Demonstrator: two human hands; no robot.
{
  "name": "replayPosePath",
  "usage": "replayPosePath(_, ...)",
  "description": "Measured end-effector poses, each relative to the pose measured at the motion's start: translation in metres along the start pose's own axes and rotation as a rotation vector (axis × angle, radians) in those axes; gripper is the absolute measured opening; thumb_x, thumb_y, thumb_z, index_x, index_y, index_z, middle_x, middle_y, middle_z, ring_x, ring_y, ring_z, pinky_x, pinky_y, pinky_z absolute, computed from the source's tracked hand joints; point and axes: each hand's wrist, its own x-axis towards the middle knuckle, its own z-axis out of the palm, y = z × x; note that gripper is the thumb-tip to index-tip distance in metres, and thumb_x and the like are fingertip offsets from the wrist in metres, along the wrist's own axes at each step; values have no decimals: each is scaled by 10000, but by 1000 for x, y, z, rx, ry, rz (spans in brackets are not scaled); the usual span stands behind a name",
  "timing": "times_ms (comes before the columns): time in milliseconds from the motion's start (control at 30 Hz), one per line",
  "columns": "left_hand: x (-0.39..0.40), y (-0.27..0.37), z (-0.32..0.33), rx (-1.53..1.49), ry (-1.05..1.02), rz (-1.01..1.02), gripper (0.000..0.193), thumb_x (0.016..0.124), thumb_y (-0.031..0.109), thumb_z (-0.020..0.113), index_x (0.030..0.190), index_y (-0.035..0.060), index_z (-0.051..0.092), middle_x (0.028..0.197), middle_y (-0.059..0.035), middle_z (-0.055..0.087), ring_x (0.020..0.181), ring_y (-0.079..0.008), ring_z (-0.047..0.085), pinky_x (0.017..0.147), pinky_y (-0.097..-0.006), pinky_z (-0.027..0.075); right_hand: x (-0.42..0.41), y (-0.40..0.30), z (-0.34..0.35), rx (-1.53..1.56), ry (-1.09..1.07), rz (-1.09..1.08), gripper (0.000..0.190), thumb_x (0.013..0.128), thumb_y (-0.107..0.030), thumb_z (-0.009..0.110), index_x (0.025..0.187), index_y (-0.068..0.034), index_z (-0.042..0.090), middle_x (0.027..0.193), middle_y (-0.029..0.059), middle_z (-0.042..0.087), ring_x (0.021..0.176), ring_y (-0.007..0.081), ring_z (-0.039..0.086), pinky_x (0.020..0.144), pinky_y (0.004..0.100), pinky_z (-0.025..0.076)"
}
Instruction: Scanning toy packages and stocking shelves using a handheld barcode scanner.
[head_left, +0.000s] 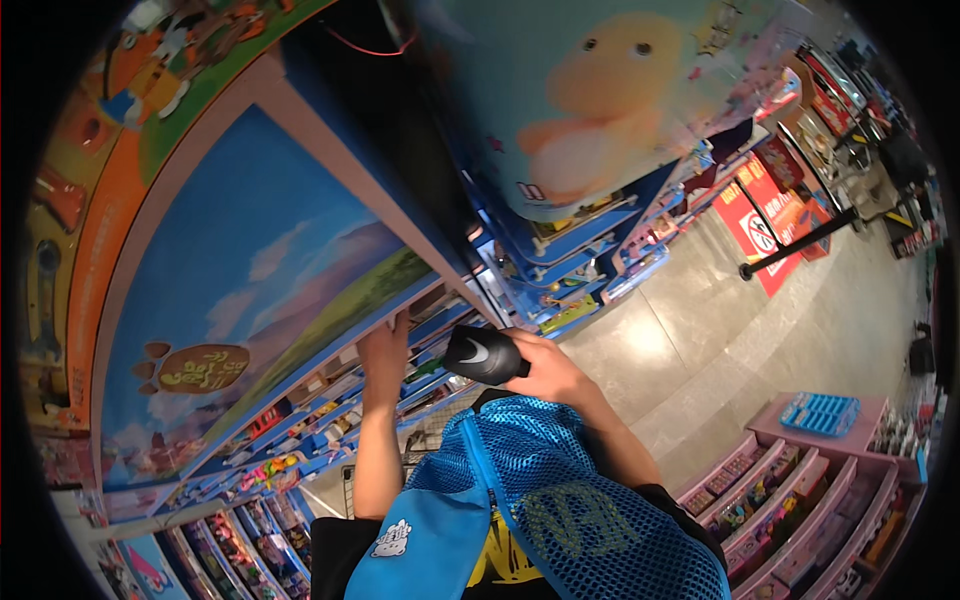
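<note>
My right hand (551, 369) is closed around a black object (484, 354) with a pale swoosh mark, held in front of my chest; its exact kind cannot be told. My left hand (386, 356) reaches up to the lower edge of a large display panel (300, 217) printed with sky, clouds and hills. Its fingertips go behind that edge, so whether they grip anything is hidden. Shelves (442, 379) stocked with small goods lie just beyond both hands. A blue mesh vest (540, 465) covers my chest.
A teal panel with a duck picture (615, 112) hangs above more blue shelves. On the right are a black barrier post (799, 244), a red floor sign (765, 225) and pink tiered shelves (787, 502) bearing a blue tray (819, 414). A wire basket or cart (347, 487) shows below my left forearm.
</note>
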Motion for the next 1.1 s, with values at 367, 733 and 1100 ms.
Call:
replayPosePath(367,13,11,1,157,-13,35,242,876,155,705,1076,19,696,1068,-194,681,996,-388,641,856,-479,499,-9,-2,7,-84,-46,-2,508,722,-110,736,1209,-12,630,1262,167,614,1137,335,622,992,385,490)
replayPosePath(733,21,5,7,259,-1,77,315,909,265,694,1119,29,696,1111,-183,679,1024,-391,637,890,-482,496,-8,-6,13,-68,-31,-35,464,747,-171,703,1180,-17,634,1225,176,620,1126,369,602,983,409,487)
replayPosePath(1100,24,-17,15,264,47,175,314,914,255,666,1139,37,690,1129,-205,669,1043,-401,629,904,-486,493,-6,-4,18,-51,-44,-14,497,729,-114,739,1202,-10,629,1249,163,619,1122,326,628,968,379,501)
